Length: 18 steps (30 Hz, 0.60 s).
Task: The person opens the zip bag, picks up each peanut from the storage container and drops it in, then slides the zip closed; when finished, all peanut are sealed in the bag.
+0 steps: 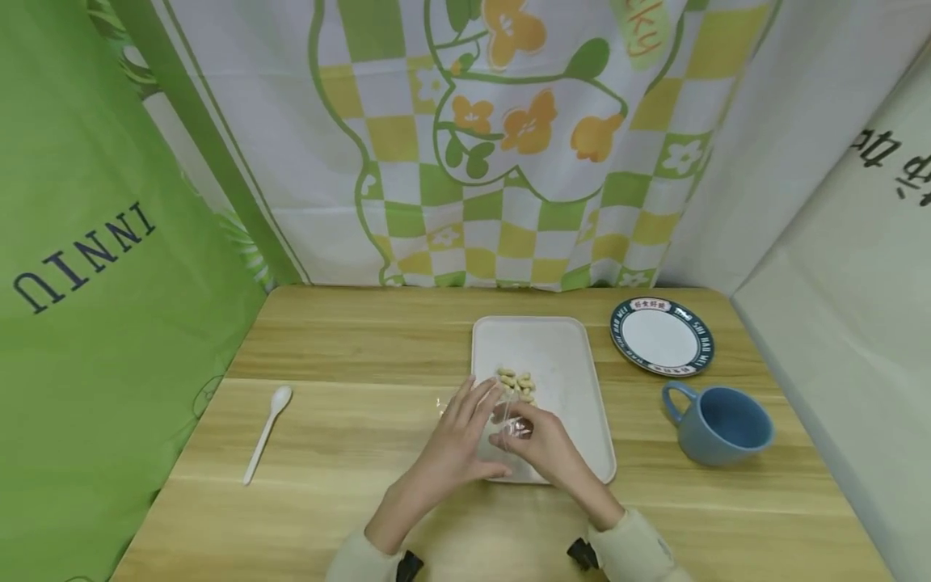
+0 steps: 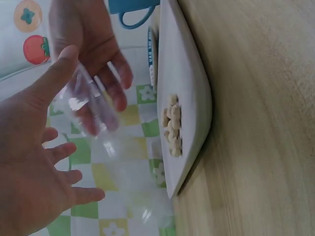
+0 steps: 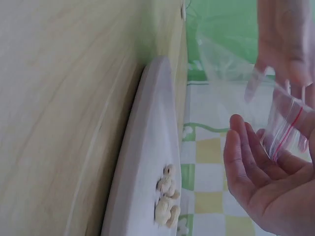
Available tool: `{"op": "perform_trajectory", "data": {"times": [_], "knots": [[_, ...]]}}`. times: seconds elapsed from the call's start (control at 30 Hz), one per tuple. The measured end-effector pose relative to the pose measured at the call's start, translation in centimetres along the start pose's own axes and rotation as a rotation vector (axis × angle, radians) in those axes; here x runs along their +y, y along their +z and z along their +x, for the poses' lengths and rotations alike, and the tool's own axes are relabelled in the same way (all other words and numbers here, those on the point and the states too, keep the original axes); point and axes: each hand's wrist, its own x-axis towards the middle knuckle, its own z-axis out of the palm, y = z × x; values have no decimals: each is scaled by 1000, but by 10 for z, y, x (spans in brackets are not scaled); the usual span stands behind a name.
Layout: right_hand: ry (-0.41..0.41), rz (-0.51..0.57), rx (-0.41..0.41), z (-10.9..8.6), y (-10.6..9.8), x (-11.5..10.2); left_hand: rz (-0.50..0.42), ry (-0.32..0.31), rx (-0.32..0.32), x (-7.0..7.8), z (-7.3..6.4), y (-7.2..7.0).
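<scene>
A clear zip bag with a red line along its seal hangs between the two hands, over the pale tray. My right hand grips it near the seal, thumb and fingers curled about the mouth end. On its other side my left hand has its fingers spread, the thumb right at the bag's edge in the left wrist view. The bag's film spreads out past the fingers and shows no contents. Just beyond the hands, a small heap of pale, curved nuts lies on the tray.
A blue mug stands right of the tray, with a green-rimmed white plate behind it. A white spoon lies at the left of the wooden table. Printed curtains enclose the back and sides.
</scene>
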Motion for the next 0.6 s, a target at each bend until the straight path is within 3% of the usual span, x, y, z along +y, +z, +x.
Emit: {"op": "perform_trajectory", "data": {"times": [0.13, 0.3, 0.43, 0.6], "knots": [[25, 28, -36, 1, 1, -2, 83, 11, -36, -1, 5, 4], [55, 49, -60, 1, 3, -5, 132, 62, 8, -2, 9, 8], [22, 30, -72, 1, 6, -6, 193, 113, 51, -6, 11, 11], [0, 63, -104, 0, 7, -7, 171, 107, 49, -14, 9, 12]]}}
